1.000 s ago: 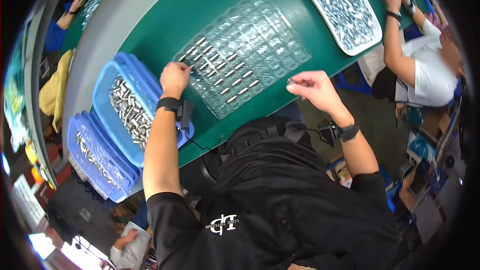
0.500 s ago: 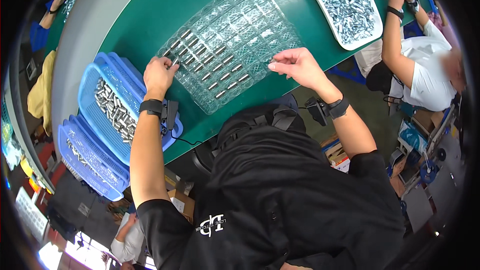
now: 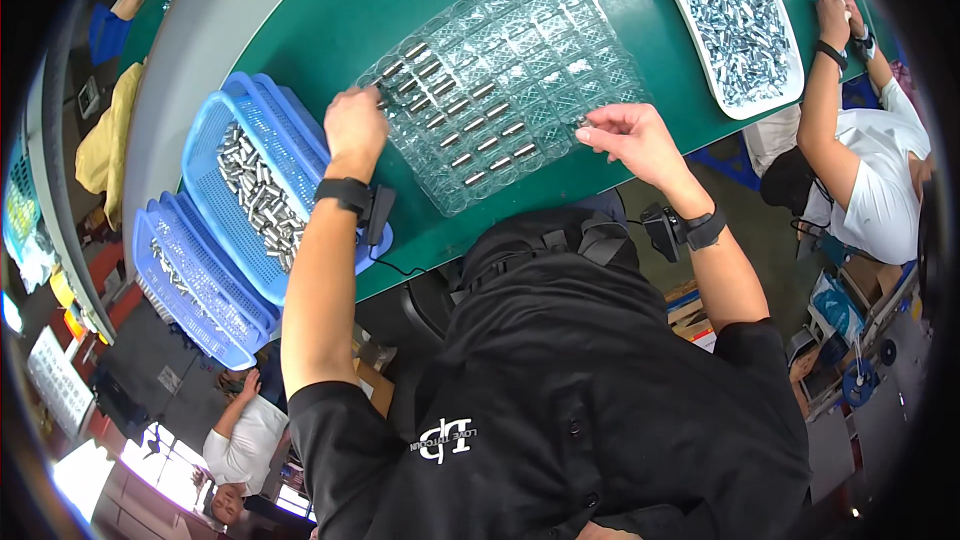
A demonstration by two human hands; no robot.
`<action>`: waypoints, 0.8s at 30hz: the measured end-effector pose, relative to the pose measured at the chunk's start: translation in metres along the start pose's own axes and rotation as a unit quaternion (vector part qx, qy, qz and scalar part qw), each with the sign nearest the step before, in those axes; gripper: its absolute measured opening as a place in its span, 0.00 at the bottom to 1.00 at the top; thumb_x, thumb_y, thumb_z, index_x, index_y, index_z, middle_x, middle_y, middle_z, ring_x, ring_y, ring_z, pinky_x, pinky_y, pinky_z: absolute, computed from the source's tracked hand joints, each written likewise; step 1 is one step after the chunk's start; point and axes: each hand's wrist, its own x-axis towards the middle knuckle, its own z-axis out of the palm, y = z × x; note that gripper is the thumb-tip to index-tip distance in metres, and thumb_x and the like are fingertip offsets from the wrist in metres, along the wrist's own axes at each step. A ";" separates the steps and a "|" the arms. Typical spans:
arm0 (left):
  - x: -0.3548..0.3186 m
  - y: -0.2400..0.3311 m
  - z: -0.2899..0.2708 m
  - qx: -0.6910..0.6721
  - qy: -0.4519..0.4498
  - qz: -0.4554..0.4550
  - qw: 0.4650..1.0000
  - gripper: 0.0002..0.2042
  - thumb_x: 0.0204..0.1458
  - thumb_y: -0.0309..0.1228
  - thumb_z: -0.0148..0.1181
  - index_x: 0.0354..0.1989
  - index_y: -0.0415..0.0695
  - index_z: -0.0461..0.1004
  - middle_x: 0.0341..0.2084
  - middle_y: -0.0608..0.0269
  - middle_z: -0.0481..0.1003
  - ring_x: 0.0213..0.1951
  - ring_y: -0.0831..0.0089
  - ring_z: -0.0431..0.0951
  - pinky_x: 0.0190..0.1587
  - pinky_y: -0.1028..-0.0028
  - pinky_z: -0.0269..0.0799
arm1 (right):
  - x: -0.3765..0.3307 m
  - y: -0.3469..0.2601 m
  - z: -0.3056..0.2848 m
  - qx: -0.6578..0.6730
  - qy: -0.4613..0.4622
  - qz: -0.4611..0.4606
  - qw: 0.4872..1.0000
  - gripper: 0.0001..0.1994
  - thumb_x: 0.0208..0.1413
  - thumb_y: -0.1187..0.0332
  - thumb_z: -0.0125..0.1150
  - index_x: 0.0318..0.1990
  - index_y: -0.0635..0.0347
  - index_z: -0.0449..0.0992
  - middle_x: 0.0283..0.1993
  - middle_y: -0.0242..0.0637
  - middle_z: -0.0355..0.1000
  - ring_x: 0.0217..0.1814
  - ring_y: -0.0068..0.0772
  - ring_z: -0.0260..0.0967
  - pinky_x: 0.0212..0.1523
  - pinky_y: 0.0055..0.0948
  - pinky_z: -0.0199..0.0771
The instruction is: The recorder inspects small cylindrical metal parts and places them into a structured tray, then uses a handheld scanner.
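I have both hands over the clear plastic compartment tray (image 3: pixel 510 70) that lies on the green counter (image 3: pixel 330 10). My left hand (image 3: pixel 355 125) is curled at the tray's left edge, fingertips pinched on what looks like a small metal cylinder (image 3: pixel 383 92) at the nearest row; the grip itself is too small for me to be sure of. My right hand (image 3: pixel 630 138) hovers at the tray's near right edge, fingers loosely bent with thumb and forefinger drawn together at a compartment; whether they hold a part I cannot tell. Several rows on the tray's left half already carry metal cylinders, one to a compartment, while the right half shows bare pockets. Just left of my left forearm sits a blue basket (image 3: pixel 250 190) heaped with the same silvery parts, and a second blue basket (image 3: pixel 185 285) lies beyond it at the counter's edge. Across the counter a white tray (image 3: pixel 735 20) full of metal parts rests near another person's hand (image 3: pixel 832 12).
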 end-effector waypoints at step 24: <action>-0.003 -0.004 -0.010 -0.175 -0.008 -0.105 0.979 0.15 0.39 0.24 0.55 0.40 0.42 0.73 0.37 0.56 0.75 0.39 0.58 0.75 0.44 0.65 0.70 | -0.009 0.022 -0.005 0.003 0.052 0.030 0.998 0.13 0.46 0.64 0.66 0.34 0.65 0.78 0.24 0.29 0.73 0.23 0.14 0.66 0.21 0.18 0.64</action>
